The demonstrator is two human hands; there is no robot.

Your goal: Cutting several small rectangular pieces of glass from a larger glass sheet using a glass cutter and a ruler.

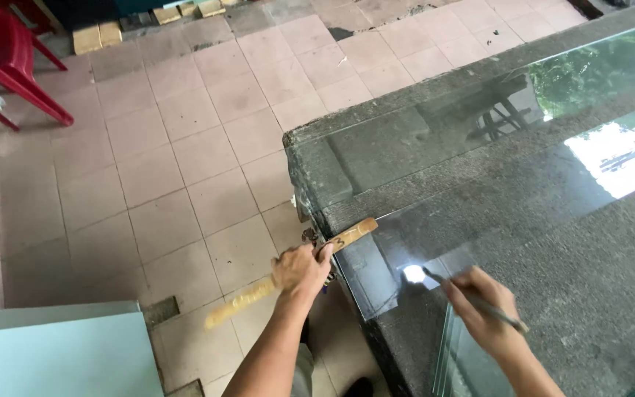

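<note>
My left hand [303,269] grips a long wooden straightedge [350,235] near its middle, at the left edge of a glass sheet [479,169]. One end of the stick rests on the glass corner. The other end sticks out over the floor. My right hand [483,305] holds a thin dark pen-like tool [472,298], its tip touching the glass close to a bright reflection. The glass lies on a dark carpeted worktable [611,294].
Pinkish floor tiles [185,162] lie left of the table. A red plastic chair [5,59] stands at the far left. A pale blue panel [53,353] sits at the lower left. Wooden blocks [97,35] lie along the top edge.
</note>
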